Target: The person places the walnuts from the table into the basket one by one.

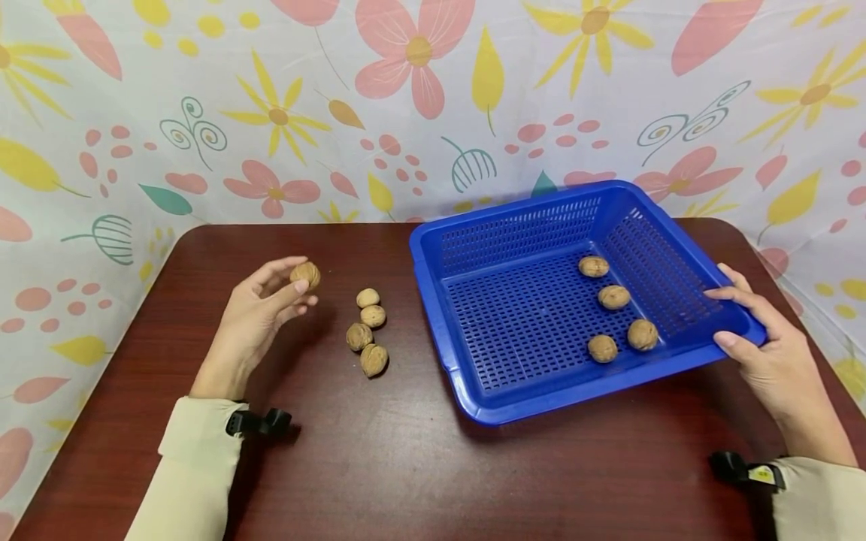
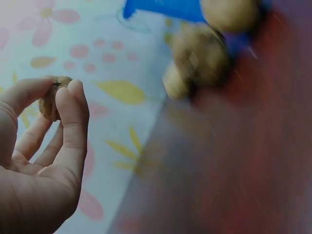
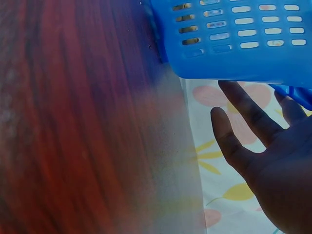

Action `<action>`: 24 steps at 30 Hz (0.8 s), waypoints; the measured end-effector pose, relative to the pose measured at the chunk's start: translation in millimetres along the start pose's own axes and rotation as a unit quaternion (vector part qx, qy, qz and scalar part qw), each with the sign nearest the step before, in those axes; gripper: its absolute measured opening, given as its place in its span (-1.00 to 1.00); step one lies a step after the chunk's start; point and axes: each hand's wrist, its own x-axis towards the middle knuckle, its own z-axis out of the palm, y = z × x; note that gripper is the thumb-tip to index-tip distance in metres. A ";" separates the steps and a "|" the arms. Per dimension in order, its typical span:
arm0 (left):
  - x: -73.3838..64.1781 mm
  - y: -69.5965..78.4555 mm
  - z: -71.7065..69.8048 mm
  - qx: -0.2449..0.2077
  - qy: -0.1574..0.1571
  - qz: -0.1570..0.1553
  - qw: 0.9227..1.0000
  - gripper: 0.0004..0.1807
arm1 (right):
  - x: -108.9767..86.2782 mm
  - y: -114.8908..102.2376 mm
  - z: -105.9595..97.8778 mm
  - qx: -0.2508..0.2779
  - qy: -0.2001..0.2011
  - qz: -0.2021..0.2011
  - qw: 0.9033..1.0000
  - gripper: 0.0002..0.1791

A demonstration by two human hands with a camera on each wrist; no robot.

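Note:
In the head view my left hand (image 1: 253,308) pinches a walnut (image 1: 306,276) between thumb and fingers, raised over the left side of the table. The left wrist view shows the same walnut (image 2: 50,100) at the fingertips. Just right of that hand, several walnuts (image 1: 373,316) lie in a crooked line on the table. A blue plastic basket (image 1: 438,300) with slotted walls stands to their right, holding several walnuts (image 1: 613,297) in its right half. My right hand (image 1: 778,353) holds the basket's right corner, index finger over the rim and thumb at the near side.
Everything stands on a dark red-brown wooden table (image 1: 379,466). A white cloth with printed flowers (image 1: 419,150) hangs behind its far edge. Each wrist wears a small black camera on a strap (image 1: 260,423), close to the tabletop.

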 end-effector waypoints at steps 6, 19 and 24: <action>16.6 17.7 47.3 -0.037 -0.056 0.036 0.997 -0.64 | -0.1 0.6 -0.3 0.003 0.001 0.001 1.000 -0.55; 61.6 44.7 173.5 0.000 -0.237 0.026 0.971 -0.57 | -0.5 -1.6 0.1 -0.023 0.006 0.005 1.000 -0.55; 72.9 48.6 215.3 0.023 -0.306 0.030 0.951 -0.54 | 0.6 -1.7 0.9 -0.032 0.007 0.008 0.999 -0.55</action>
